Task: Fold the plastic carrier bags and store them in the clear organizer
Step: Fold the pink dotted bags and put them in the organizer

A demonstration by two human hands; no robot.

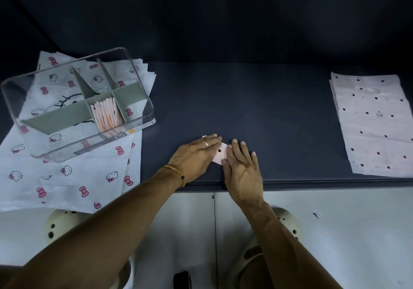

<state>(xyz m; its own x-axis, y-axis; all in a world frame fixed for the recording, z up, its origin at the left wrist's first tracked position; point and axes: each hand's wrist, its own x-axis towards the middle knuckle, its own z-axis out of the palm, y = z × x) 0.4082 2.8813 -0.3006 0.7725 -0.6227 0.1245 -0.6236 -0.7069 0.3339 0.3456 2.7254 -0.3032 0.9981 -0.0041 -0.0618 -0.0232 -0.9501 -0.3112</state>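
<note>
**Pressing the fold flat**

A small pink bag (219,154), dotted and already folded down to a compact shape, lies on the desk (268,114) under both hands. Only a strip with 1 dark dot shows between the fingers; a corner peeks out beyond the left fingertips. It is probably pinned this way to set the crease so the packet stays tight enough to slot in.

The left hand (194,156) lies flat on the bag's left part, fingers straight and together, pressing down, not gripping. The right hand (240,161) lies flat on the right part, fingers straight and slightly spread, likewise pressing. Neither hand curls round anything.

Well to the left of the fingers sits the organizer (33,87), resting on a spread of white cat-print bags (73,183). 1 of its compartments, the middle front one, holds a row of folded pink packets (107,115) standing on edge, likely so more fit. Well to the right of the fingers lies a flat stack of pink dotted bags (371,123), not yet folded.
</note>
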